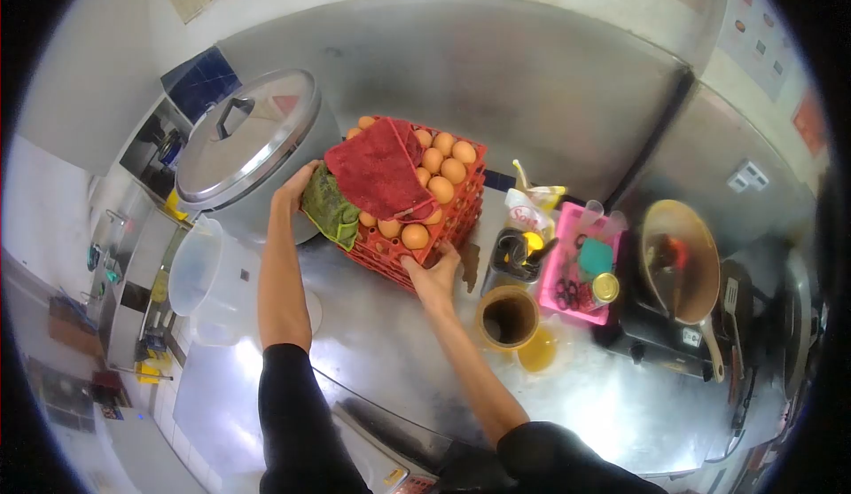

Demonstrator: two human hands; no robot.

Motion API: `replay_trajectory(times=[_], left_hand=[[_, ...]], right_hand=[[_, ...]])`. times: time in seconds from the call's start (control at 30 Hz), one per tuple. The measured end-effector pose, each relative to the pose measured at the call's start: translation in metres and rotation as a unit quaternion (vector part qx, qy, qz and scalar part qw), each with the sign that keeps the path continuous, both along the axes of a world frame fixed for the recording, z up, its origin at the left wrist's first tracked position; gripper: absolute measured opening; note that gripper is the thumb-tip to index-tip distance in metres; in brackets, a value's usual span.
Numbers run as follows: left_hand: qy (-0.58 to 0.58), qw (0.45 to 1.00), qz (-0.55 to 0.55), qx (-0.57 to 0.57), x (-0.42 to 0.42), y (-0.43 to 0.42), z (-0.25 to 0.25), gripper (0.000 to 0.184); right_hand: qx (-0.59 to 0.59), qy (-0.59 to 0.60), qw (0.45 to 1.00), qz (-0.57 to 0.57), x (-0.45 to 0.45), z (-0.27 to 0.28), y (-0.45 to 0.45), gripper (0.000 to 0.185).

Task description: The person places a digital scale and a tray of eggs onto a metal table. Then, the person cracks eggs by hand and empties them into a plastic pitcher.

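Note:
A stack of red egg trays (381, 266) stands on the steel counter, with brown eggs (453, 171) in the top tray. A red cloth (377, 168) lies over part of the eggs, and a green cloth (331, 210) drapes over the left corner. My left hand (299, 185) grips the left side of the stack beside the green cloth; its fingertips are partly hidden. At the front right corner, my right hand (434, 276) holds the tray edge, thumb on top and fingers along the side.
A large lidded pot (257, 148) stands left of the trays, near a clear plastic jug (208, 272). To the right are a brown container (507, 317), a yellow-bottomed cup (537, 350), a pink basket (572, 308) with utensils, and a pan (700, 254) on a stove.

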State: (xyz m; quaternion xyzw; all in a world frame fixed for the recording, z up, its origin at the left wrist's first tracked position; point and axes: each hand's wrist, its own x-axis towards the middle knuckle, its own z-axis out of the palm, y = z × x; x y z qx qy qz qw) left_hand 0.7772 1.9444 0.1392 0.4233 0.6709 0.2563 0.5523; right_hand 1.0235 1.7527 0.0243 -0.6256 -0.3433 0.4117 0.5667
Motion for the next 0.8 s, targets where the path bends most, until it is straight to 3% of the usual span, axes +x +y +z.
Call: replay_trajectory(times=[0.07,0.3,0.43,0.5,0.63,0.67,0.8], left_hand=[[0.006,0.999,0.011,0.053,-0.026,0.023,-0.038,0.053],[-0.12,0.984,-0.019,0.131,-0.025,-0.003,-0.046,0.05],[-0.113,0.987,0.002,0.117,-0.033,-0.002,-0.054,0.055],[-0.044,0.991,0.021,0.128,-0.016,-0.019,-0.026,0.061],[-0.11,0.992,0.034,0.049,-0.002,-0.059,0.004,0.062],[-0.093,0.992,0.059,0.067,0.007,-0.071,0.014,0.062],[-0.062,0.987,0.068,0.128,0.011,-0.097,0.03,0.059]], right_hand=[[0.022,-0.019,1.0,-0.011,-0.003,0.003,0.0,0.089],[0.084,0.02,0.996,-0.003,0.006,-0.001,-0.005,0.087],[0.087,0.031,0.996,-0.001,0.009,-0.002,-0.007,0.083],[0.091,0.059,0.994,-0.001,0.011,0.006,-0.009,0.081],[0.128,0.12,0.985,0.011,0.016,0.02,-0.022,0.079],[0.135,0.057,0.989,0.011,0.018,0.021,-0.024,0.08],[0.151,0.071,0.986,0.016,0.019,0.043,-0.047,0.08]])
